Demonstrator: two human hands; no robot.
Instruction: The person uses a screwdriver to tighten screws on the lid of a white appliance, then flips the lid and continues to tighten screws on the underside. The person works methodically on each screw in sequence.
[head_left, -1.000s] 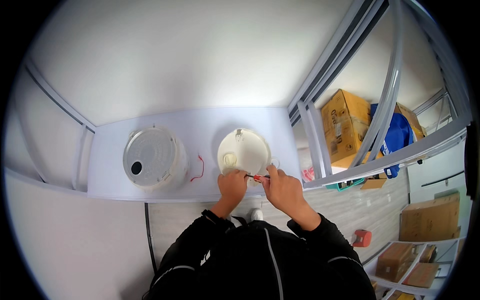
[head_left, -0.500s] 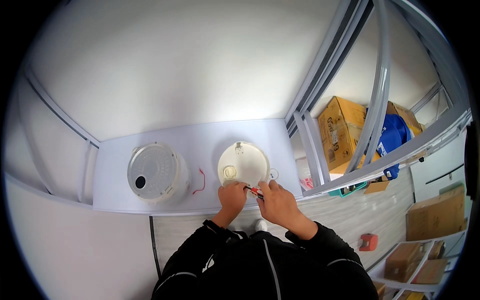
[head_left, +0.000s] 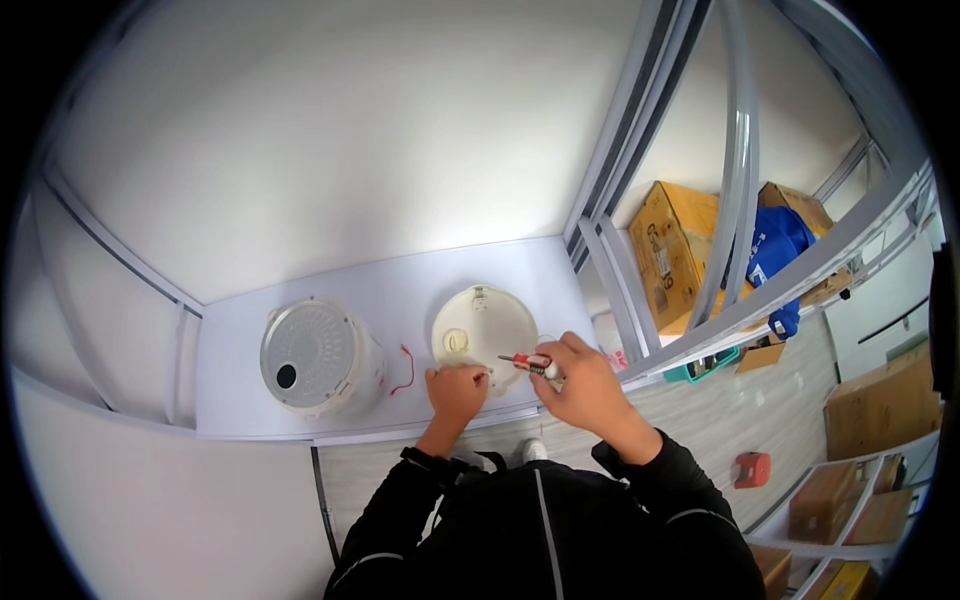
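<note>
A round cream-white shell (head_left: 508, 325), like an appliance lid lying open side up, rests on the white table. Over its near right edge my right hand (head_left: 583, 392) grips a screwdriver (head_left: 528, 362) with a red and black handle, its shaft pointing left and clear of the shell. My left hand (head_left: 457, 394) is closed at the shell's near edge, fingertips pinched together; what they hold, if anything, is too small to make out. Inside the shell, on the left, sits a round cream part (head_left: 455, 341). A short red wire (head_left: 405, 371) lies left of the shell.
On the table's left stands a white round appliance body (head_left: 370, 365) with a grey disc (head_left: 312, 345) on top. Right of the table are a metal frame (head_left: 625, 290), a cardboard box (head_left: 668, 250), a blue cloth (head_left: 780, 245) and a teal crate (head_left: 705, 368). A red stool (head_left: 752, 470) stands on the floor.
My right hand has drawn the screwdriver away from my left fingertips, up and to the right. The left hand has stayed at the shell's near edge. The view has shifted slightly.
</note>
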